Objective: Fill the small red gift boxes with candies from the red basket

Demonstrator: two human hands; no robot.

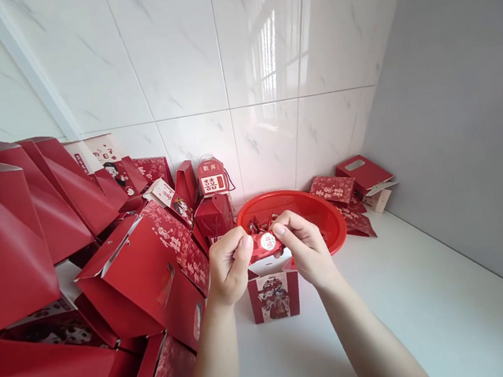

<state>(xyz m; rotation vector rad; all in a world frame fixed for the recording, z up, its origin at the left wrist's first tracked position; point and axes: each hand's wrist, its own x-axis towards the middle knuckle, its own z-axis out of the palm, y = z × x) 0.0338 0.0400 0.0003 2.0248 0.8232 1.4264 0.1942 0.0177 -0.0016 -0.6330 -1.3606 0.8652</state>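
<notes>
Red and glossy, a round-labelled packet [257, 250] spans pinching fingers [243, 254].

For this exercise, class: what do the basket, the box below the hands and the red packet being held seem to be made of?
Basket: plastic, smooth and fairly glossy; the molded-looking rim and fine holes suggest it.
Box: printed card, perhaps lightly coated; thin, folded flaps show pale inner faces.
Red packet: probably shiny plastic film or foil, judging by its glossy surface; coated paper remains possible.

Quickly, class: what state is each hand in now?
Left hand: closed, holding one end of the small red packet.
Right hand: closed, holding the packet's other end.
</notes>
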